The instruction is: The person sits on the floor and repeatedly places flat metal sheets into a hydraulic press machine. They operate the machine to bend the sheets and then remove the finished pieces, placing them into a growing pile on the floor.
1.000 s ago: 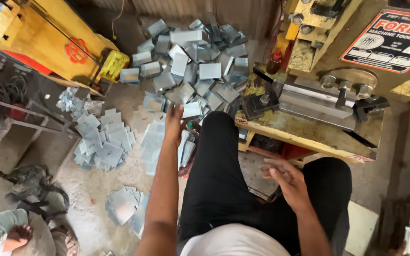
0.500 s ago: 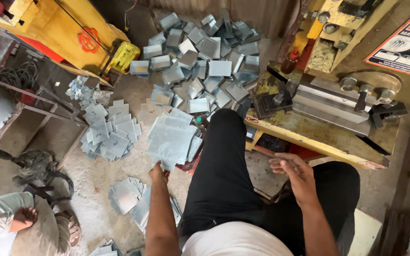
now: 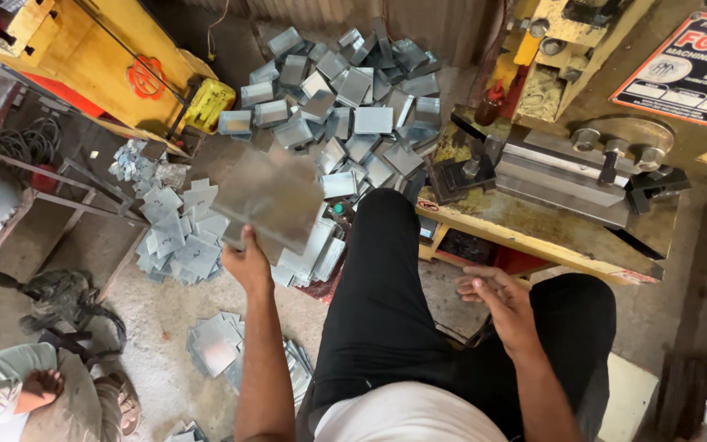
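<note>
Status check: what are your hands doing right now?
Left hand holds flat metal sheet over floor. Right hand empty, above knee. Nothing in the way.

Bare floor [image 3: 165, 315] passable left of knee, sheet piles [image 3: 177, 233] crowd beyond, press table [image 3: 550, 225] blocks right

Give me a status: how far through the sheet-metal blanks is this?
Done: a large heap of bent pieces lies on the floor beyond the knees. In hand: the left hand holds one flat sheet raised; the right hand is empty beside the press bed. Left: flat blanks and a stack remain on the floor.
</note>
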